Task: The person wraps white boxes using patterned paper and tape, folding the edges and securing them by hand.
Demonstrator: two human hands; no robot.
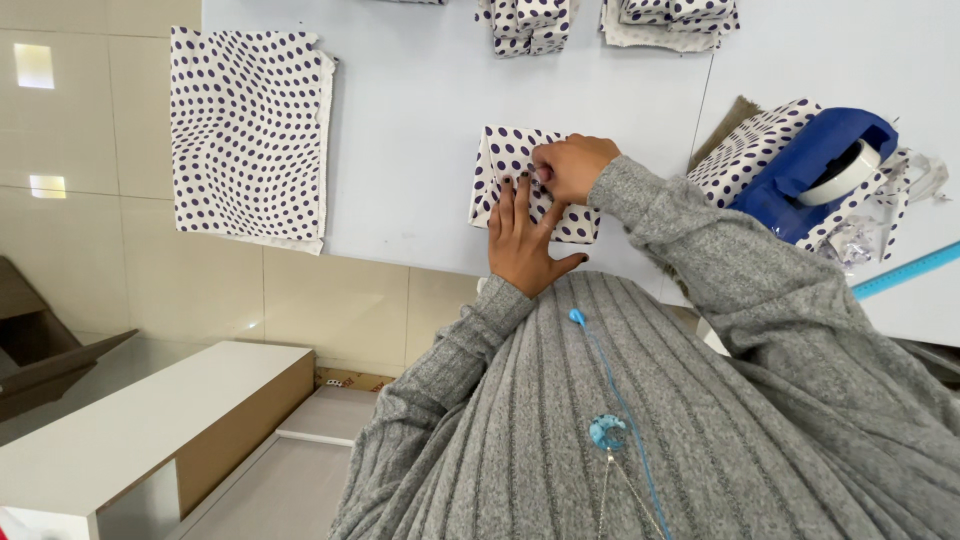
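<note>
**Both hands on polka-dot wrapped box, centre of surface**

Small box wrapped in white paper with dark dots (520, 185), lying flat on the pale surface (420, 110) just ahead of the torso. Left hand (522, 240) spread flat, fingers wide, pressing down on the near half of the box. Right hand (572, 165) at 1 o'clock of the left, fingers curled narrow and pinched on the top face, apparently on a fold or a bit of tape; exact pinch too small to confirm.

Handling judgement: looks light; box stiff enough to take a flat palm, wrap thin and crease-prone, likely slick on the smooth surface. Best hold: flat pressure on top to stop sliding, fingertips along edges and folds, not mid-panel, where paper would dent or tear.

Around it:
- Loose dotted sheet (248, 135) at 9 o'clock of the box, well apart, hanging partly over the surface edge.
- Blue tape dispenser (810, 165) with white roll at 3 o'clock, sitting on more dotted paper (750, 150); crumpled clear scraps (860, 240) just beside it.
- Light blue ruler (905, 270) at 4 o'clock, near the dispenser.
- Finished wrapped boxes (530, 25) at 12 o'clock, more (670, 20) at 1 o'clock, at the far edge.

Grey ribbed sleeves on both arms.
</note>
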